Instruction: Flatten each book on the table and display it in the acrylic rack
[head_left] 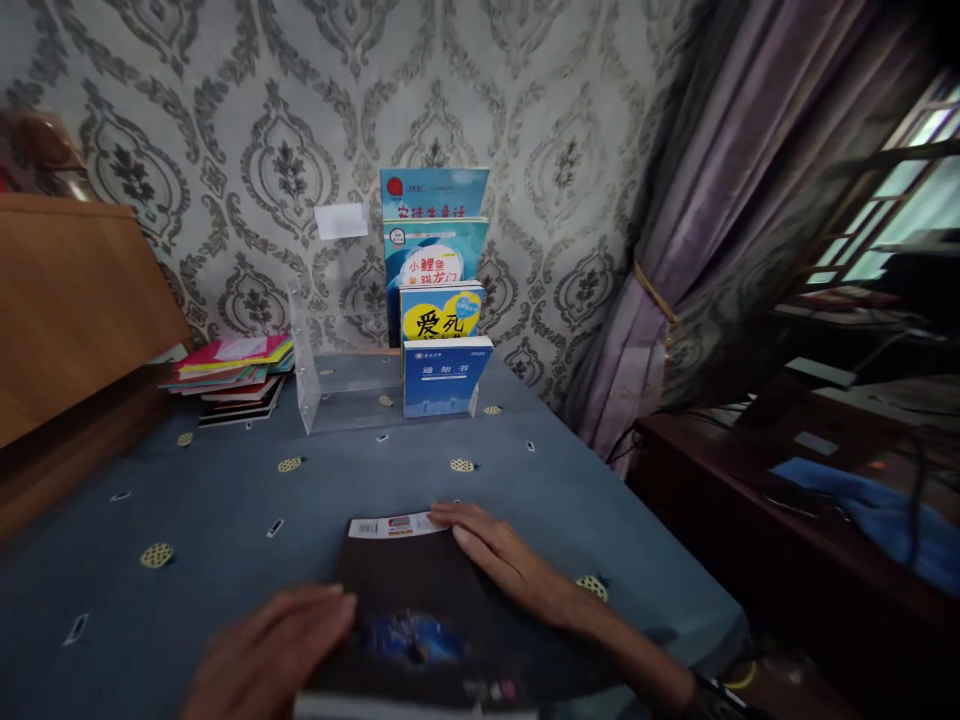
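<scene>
A dark book (420, 610) with a blue picture on its cover lies flat on the blue cloth at the near edge. My right hand (504, 562) rests flat on the book's right side, fingers stretched toward its far corner. My left hand (274, 655) lies on the book's near left edge with fingers extended. Farther back, a clear acrylic book stand (330, 385) holds several blue and yellow books (442, 300) stepped upright in its right half.
A stack of colourful books (232, 380) lies left of the stand. A wooden headboard (67, 300) rises at the left. The blue patterned cloth (225, 500) ends at the right, beside a dark wooden table (787, 520) and purple curtain (720, 200).
</scene>
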